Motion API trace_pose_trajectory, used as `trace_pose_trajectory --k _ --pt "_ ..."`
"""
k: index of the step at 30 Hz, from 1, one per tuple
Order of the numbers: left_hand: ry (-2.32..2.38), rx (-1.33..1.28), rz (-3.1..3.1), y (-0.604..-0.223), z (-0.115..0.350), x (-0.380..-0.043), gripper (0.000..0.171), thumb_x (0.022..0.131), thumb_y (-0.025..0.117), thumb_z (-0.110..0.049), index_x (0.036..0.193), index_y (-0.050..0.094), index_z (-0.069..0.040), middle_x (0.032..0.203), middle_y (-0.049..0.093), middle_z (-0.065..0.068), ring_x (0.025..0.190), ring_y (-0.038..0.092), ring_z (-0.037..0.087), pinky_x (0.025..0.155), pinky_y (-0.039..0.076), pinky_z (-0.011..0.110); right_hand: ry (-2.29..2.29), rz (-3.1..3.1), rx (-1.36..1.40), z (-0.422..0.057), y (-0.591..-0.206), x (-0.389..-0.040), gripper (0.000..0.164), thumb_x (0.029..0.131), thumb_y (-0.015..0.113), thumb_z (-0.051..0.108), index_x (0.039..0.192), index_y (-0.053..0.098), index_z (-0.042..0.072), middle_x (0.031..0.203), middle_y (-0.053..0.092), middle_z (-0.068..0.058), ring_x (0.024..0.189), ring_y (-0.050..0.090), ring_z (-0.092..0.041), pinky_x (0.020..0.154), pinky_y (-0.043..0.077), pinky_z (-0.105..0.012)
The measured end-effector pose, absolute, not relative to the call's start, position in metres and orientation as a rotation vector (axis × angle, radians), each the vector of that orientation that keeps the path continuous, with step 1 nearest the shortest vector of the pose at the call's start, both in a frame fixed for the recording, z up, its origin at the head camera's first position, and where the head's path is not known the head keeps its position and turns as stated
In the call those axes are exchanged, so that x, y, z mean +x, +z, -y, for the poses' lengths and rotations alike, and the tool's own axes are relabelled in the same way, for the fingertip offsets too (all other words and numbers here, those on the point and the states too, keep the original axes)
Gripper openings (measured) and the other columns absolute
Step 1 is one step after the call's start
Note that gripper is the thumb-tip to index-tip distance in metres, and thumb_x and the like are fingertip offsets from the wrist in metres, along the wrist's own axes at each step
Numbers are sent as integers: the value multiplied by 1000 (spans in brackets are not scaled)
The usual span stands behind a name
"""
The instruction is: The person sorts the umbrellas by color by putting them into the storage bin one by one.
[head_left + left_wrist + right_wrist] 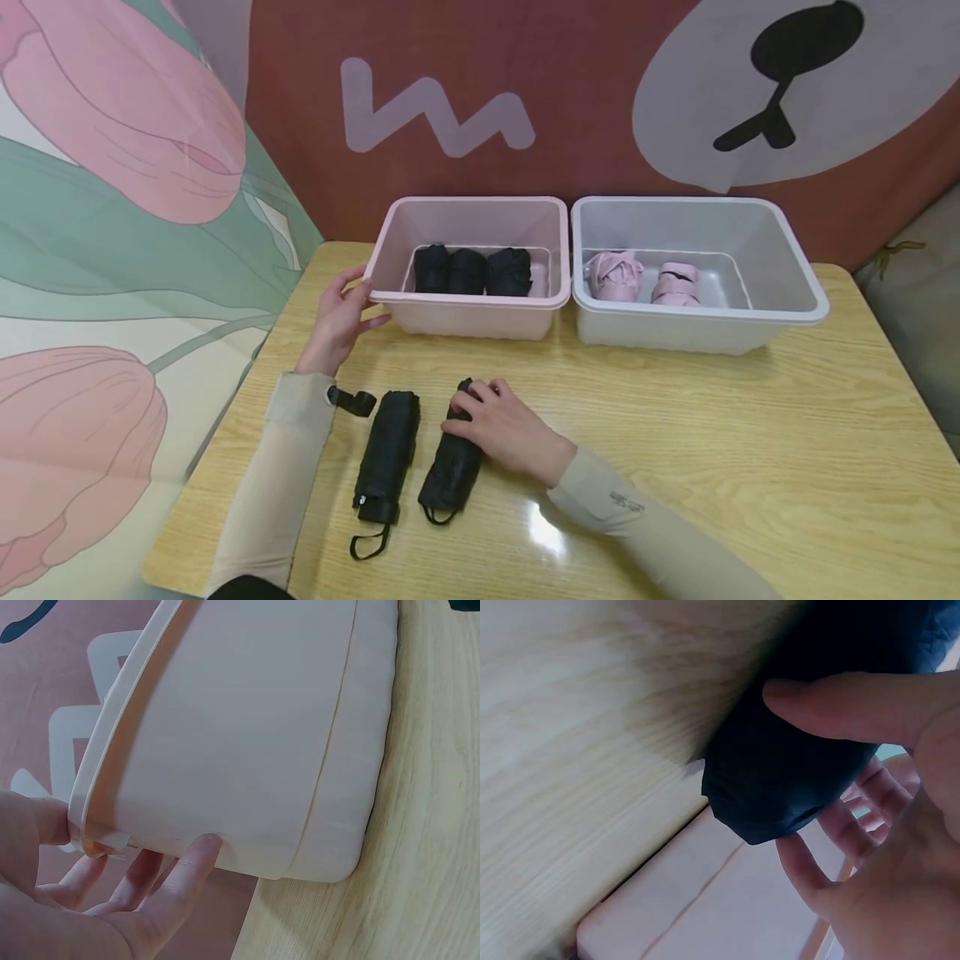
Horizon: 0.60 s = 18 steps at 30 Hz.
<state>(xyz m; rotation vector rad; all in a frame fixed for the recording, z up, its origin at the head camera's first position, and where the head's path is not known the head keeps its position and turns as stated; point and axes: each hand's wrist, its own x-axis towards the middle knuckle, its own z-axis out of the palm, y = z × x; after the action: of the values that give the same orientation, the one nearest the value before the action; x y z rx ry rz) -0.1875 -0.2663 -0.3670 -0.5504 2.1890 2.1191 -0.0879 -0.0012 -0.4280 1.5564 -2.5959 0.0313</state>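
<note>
Two folded black umbrellas lie side by side on the wooden table (712,433). My right hand (495,421) grips the top end of the right umbrella (450,467); in the right wrist view the thumb (840,705) lies on one side of that umbrella (795,772) and the fingers curl round the other. The left umbrella (390,450) lies untouched, its wrist loop towards me. My left hand (341,321) holds the near left corner of the pink bin (465,298), thumb at the rim and fingers against the wall (247,750). Three black umbrellas (468,271) lie inside that bin.
A white bin (697,315) stands right of the pink one, touching it, with two folded pink umbrellas (615,275) inside. Patterned panels close off the back and the left. The table's right half is bare wood.
</note>
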Motion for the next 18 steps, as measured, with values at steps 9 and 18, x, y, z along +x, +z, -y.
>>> trace_pose_trajectory --k 9,18 --pt "2102 -542 -2206 -370 265 -190 45 101 48 -26 144 37 -19 142 49 13 116 55 24 87 58 40 109 2596 1568 -15 -435 -86 32 94 60 14 121 62 31 132 51 3 125 43 -27 103 39 -49" --pt "2110 -541 -2201 -368 267 -187 47 101 48 -27 145 35 -19 142 48 13 116 54 24 89 56 42 207 2646 1641 -25 -436 -88 44 89 67 9 128 58 27 138 53 2 137 39 -29 105 39 -50"
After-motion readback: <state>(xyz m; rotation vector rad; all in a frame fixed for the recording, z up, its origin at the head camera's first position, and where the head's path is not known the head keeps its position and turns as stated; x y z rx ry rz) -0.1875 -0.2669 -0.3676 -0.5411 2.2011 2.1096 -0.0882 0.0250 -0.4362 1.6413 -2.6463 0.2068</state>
